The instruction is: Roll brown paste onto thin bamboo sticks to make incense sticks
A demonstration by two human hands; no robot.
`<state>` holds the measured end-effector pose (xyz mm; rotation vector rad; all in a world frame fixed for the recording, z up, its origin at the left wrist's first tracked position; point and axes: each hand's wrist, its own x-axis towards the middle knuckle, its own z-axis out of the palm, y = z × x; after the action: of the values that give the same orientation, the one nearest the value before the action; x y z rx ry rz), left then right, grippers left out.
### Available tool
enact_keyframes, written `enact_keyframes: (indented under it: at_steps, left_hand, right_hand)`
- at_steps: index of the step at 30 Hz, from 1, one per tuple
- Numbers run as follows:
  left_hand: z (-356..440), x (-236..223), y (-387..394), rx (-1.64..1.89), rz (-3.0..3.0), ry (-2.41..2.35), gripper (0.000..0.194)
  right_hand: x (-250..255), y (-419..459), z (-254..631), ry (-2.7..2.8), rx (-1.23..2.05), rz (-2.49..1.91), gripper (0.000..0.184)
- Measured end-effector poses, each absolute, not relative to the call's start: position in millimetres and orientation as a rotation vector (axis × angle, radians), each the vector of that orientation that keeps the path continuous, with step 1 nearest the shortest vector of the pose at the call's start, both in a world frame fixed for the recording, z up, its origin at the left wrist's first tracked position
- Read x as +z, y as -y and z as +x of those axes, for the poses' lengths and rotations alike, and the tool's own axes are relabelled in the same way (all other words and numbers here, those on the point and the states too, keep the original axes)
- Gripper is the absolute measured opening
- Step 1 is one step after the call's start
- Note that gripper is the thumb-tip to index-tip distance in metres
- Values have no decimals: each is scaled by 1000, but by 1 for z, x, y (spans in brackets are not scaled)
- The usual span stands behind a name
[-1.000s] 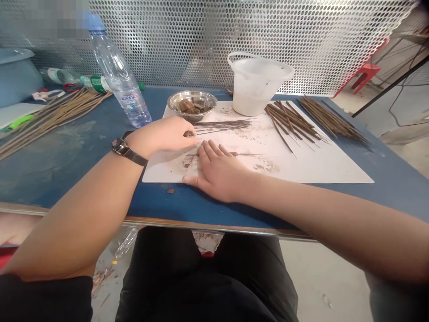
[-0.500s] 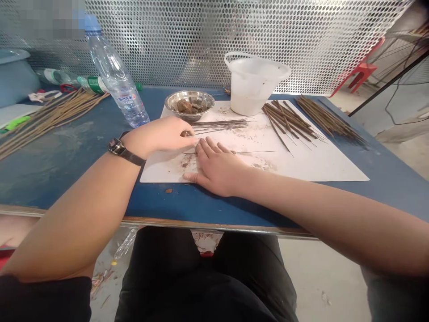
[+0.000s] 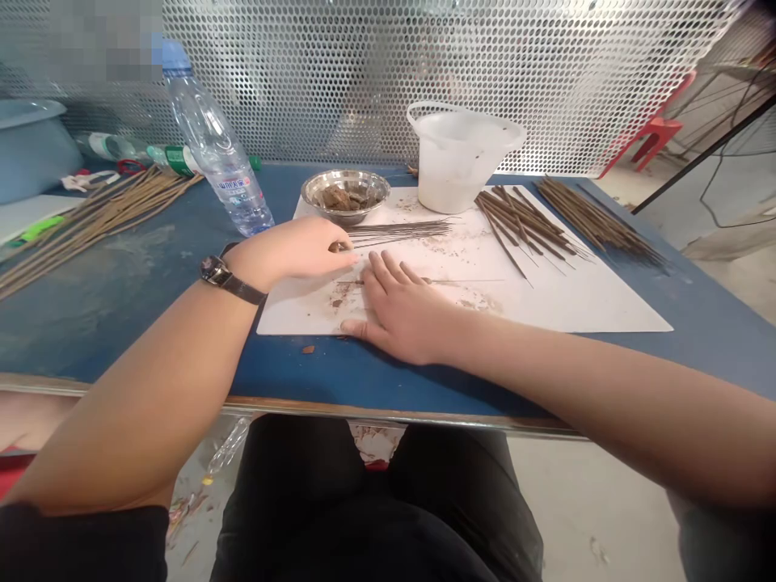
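Note:
My right hand (image 3: 406,311) lies flat, fingers stretched, over a thin stick (image 3: 470,281) coated with brown paste near its middle. Most of the paste is hidden beneath the fingers; both stick ends show on the white board (image 3: 582,299). My left hand (image 3: 303,246), with a watch on its wrist, is closed just left of it, thumb and fingers together. What it holds, if anything, is hidden. Behind it lies a bundle of bare thin sticks (image 3: 406,232). A steel bowl (image 3: 312,194) with brown lumps (image 3: 345,197) stands beyond.
A white plastic bucket (image 3: 454,162) stands at the board's back. Coated sticks (image 3: 527,218) lie right of it, with another bundle (image 3: 597,218) farther right. A water bottle (image 3: 221,149) leans at the left near long brown strands (image 3: 115,214). A perforated metal screen (image 3: 339,89) rises behind.
My right hand has shifted very slightly over the coated stick, staying flat. My left hand keeps its closed pose. The whole view has moved a little with the head.

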<state>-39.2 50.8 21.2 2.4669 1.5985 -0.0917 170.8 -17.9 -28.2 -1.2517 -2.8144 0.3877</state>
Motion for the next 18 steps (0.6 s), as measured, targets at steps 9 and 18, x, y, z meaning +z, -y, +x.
enact_keyframes:
  at_steps: [9, 18]
  left_hand:
    - [-40, 20, -53, -92, 2496, -1599, 47]
    - [-40, 20, -54, -146, 2485, -1617, 48]
  right_hand:
    - [-27, 25, 167, 2805, 375, -1347, 119]
    - [-21, 43, 176, 2787, 452, -1340, 116]
